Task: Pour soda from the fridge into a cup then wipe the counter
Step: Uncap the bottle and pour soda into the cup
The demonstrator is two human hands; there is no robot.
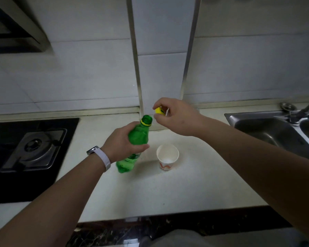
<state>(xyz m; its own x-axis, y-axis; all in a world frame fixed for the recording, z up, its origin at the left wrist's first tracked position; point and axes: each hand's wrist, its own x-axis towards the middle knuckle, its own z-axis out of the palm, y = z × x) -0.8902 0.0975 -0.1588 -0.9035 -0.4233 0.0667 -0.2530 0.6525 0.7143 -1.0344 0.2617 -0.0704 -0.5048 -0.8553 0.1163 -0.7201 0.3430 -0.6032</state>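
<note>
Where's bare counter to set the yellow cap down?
Bare counter lies between the cup and the sink, and along the near edge. It is crowded around the bottle, between stove and cup.

No text can be read; the green bottle's [135,139] label and the paper cup's [167,156] red print are blurred.

On the desk [194,184], the cup [167,157] stands right of the bottle [134,147], between stove [34,150] at left and sink [275,132] at right.
</note>
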